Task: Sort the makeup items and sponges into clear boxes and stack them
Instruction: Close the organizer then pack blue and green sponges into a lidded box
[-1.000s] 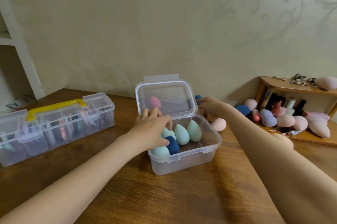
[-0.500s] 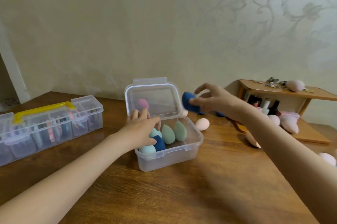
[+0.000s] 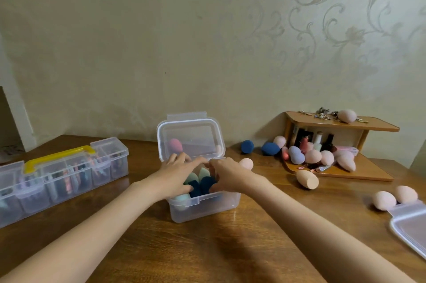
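Note:
A small clear box (image 3: 207, 207) stands open at the table's middle, its lid (image 3: 190, 136) tilted back. Inside are green, teal and dark blue sponges. My right hand (image 3: 227, 173) reaches into the box and grips a dark blue sponge (image 3: 207, 184) among them. My left hand (image 3: 176, 174) is also inside the box, fingers spread over the sponges on the left side. Loose sponges lie on the table: two dark blue ones (image 3: 247, 146) near the wall and several pink ones (image 3: 307, 179) to the right.
A long clear organizer (image 3: 57, 176) with a yellow handle sits at the left. A small wooden shelf (image 3: 341, 121) at the right holds makeup bottles, sponges and trinkets. A clear lid (image 3: 412, 225) lies at the right edge beside two pink sponges (image 3: 385, 199).
My right hand picked up a dark blue sponge from behind the box, carried it over and lowered it into the box. My left hand stayed on the sponges inside.

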Tool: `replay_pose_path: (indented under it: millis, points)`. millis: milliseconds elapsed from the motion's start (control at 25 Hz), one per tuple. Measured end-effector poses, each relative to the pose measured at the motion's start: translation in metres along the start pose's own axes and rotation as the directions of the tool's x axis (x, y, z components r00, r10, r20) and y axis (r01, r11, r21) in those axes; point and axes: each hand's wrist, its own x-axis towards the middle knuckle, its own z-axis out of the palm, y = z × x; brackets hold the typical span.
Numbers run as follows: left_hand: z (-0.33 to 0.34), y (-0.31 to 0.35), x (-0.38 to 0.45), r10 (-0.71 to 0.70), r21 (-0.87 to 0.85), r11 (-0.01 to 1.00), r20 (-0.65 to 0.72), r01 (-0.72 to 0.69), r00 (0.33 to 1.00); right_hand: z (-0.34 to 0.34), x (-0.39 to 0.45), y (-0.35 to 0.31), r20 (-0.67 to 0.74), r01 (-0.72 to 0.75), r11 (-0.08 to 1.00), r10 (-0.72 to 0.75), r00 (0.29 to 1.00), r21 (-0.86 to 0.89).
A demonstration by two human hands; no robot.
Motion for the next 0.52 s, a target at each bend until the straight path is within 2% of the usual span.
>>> replay_pose_path:
  millis: [120,240,320,400,440,480,520]
  points:
    - [-0.001,-0.001,0.001,0.013,0.041,0.999,0.022,-0.013,1.000,0.006,0.002,0.000,-0.035,0.025,0.999,-0.026,0.999,-0.026]
    - [-0.002,0.001,0.003,0.033,0.128,0.991,0.066,-0.041,0.997,0.001,-0.001,0.000,0.023,0.042,0.998,-0.041,0.999,-0.041]
    - [-0.003,0.003,0.005,0.049,0.126,0.990,0.072,-0.058,0.996,-0.017,-0.007,0.008,0.023,0.032,0.999,-0.032,0.999,0.009]
    - [-0.003,0.003,0.008,0.082,0.111,0.990,0.066,-0.089,0.994,-0.040,0.001,0.030,-0.150,-0.059,0.996,0.069,0.986,0.066]
    - [-0.003,0.005,0.010,0.102,0.105,0.989,0.068,-0.108,0.993,-0.047,0.008,0.047,-0.252,-0.129,0.988,0.147,0.956,0.084]
    - [-0.002,0.007,0.012,0.115,0.099,0.988,0.071,-0.122,0.991,-0.051,0.016,0.066,-0.313,-0.214,0.972,0.233,0.921,0.095]
    - [-0.001,0.009,0.013,0.123,0.096,0.987,0.071,-0.130,0.990,-0.051,0.023,0.083,-0.309,-0.299,0.950,0.313,0.898,0.095]
